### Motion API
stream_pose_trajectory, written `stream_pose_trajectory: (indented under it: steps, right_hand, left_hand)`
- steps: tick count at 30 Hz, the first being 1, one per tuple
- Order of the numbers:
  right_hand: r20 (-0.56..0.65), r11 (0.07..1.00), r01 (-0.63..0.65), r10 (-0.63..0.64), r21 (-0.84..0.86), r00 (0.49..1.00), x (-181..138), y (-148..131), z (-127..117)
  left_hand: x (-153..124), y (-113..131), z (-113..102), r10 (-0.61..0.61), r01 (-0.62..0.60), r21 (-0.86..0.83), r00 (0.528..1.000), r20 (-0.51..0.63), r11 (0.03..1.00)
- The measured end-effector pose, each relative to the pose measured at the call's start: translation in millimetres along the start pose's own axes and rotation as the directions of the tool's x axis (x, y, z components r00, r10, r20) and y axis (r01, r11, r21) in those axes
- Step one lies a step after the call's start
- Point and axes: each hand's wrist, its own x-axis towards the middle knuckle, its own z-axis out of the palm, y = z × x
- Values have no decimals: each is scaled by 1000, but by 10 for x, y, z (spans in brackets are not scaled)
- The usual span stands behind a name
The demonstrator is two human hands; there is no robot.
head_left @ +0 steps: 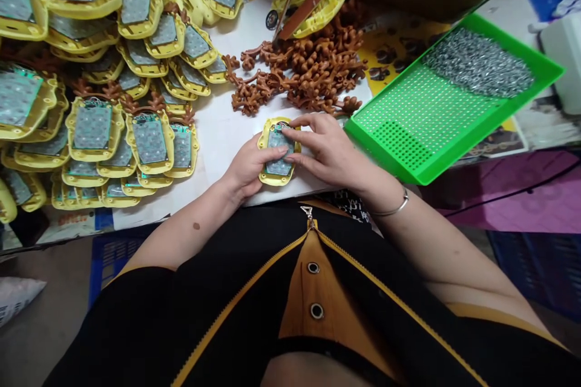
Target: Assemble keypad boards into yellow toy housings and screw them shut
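Note:
A yellow plastic toy shell with a green circuit board and grey rubber keypad inside lies in my left hand. My left fingers are under it, and the thumb presses on the keypad. Thin wires show near the top of the board. My right hand reaches over the shell's right side with fingers apart, their tips touching the board and keypad. Just beyond the hands is a heap of brown antler-shaped plastic pieces.
Many similar yellow shells, several with brown antlers, are stacked at the left. A green perforated tray holding a pile of small metal screws stands at the right. Yellow shell parts lie behind the brown heap.

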Motion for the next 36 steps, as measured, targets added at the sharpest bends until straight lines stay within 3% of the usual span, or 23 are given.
stream_pose_trajectory:
  steps: [15,36]
  right_hand:
    - [46,995,-75,79,-72,996,46,-74,49]
    - [54,1000,-16,18,-26,998,38,17,47]
  left_hand:
    - [36,36,-49,-35,36,-27,999,21,999]
    - [8,-5,-13,36,-33,68,999,-33,997]
